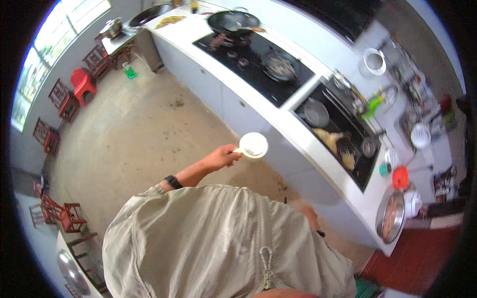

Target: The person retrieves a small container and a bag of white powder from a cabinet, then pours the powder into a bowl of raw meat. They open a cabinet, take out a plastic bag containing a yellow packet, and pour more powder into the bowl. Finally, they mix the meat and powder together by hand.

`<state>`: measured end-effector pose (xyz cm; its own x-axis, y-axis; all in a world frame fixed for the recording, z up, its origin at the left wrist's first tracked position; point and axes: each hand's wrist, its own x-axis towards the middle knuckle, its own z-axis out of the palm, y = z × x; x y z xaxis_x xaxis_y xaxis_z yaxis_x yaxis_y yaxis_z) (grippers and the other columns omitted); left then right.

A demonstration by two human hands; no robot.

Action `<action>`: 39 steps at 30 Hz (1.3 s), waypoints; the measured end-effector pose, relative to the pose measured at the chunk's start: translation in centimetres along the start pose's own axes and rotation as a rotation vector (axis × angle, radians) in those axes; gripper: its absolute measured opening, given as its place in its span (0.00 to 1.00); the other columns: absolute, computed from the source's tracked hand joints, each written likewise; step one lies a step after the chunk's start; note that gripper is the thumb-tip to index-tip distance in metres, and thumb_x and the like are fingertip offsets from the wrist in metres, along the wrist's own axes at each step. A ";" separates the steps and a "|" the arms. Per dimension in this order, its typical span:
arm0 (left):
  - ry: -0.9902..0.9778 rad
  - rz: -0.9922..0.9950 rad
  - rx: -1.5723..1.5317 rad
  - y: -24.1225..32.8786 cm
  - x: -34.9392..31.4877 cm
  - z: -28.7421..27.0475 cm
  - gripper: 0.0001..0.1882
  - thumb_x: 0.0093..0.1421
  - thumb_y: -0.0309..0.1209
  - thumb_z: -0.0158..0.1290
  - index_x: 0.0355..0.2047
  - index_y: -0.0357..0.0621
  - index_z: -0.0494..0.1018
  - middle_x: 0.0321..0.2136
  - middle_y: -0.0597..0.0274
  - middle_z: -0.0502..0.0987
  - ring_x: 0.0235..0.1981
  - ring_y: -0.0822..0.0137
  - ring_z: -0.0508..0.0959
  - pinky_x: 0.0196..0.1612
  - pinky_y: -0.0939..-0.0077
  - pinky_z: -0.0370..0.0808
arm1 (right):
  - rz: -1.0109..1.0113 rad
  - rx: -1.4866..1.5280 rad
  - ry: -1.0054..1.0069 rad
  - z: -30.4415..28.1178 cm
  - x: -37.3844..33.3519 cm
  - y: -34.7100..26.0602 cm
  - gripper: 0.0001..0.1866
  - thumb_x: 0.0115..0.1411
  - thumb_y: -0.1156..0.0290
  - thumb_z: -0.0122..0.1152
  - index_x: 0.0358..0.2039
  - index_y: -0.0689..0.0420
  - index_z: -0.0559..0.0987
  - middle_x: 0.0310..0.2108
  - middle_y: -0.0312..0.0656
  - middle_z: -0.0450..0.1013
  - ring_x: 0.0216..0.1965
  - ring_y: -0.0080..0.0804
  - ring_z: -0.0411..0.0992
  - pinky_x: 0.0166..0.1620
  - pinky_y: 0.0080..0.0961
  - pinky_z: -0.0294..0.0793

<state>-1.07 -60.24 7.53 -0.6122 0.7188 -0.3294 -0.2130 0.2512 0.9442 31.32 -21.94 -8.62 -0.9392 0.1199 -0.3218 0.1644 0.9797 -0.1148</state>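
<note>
My left hand, with a black watch on its wrist, is closed on the handle of a small white dipper. The dipper has a round bowl, held out over the floor near the cabinet fronts; something pale shows inside that I cannot make out. At the right edge of my light jacket, my right hand hangs low beside the counter. It is blurred and partly covered, so its fingers do not show clearly.
A white counter runs diagonally along my right, with a black wok and a pan of food on the hob. A metal basin stands at its near end. Wooden chairs and a red stool line the left wall.
</note>
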 end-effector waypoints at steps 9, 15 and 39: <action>0.601 -0.032 0.001 -2.4 -3.4 -29.8 0.15 0.62 0.41 0.56 0.41 0.44 0.74 0.28 0.69 0.74 0.22 0.76 0.69 0.25 0.78 0.70 | 0.130 0.678 -0.303 -4.1 28.1 -19.4 0.22 0.63 0.54 0.52 0.49 0.57 0.74 0.35 0.43 0.78 0.37 0.42 0.76 0.42 0.41 0.72; 0.666 -0.048 -0.159 -0.6 4.3 -40.6 0.14 0.64 0.43 0.54 0.37 0.44 0.72 0.27 0.68 0.74 0.22 0.75 0.71 0.25 0.78 0.71 | 0.000 0.698 -0.372 -9.4 45.3 -30.7 0.21 0.63 0.55 0.53 0.48 0.58 0.75 0.34 0.42 0.78 0.36 0.41 0.76 0.41 0.40 0.72; 0.354 0.004 -0.081 6.2 45.7 -82.3 0.15 0.64 0.36 0.51 0.38 0.34 0.73 0.23 0.60 0.73 0.21 0.70 0.75 0.23 0.74 0.75 | 0.568 0.935 -0.252 -13.8 70.6 -47.8 0.18 0.62 0.56 0.57 0.42 0.58 0.77 0.31 0.41 0.77 0.33 0.35 0.76 0.37 0.34 0.74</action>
<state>-93.05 -79.17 -1.58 -0.8360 0.4471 -0.3180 -0.2606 0.1866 0.9473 -47.01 -58.10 -12.93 -0.5857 0.3706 -0.7209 0.8105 0.2749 -0.5172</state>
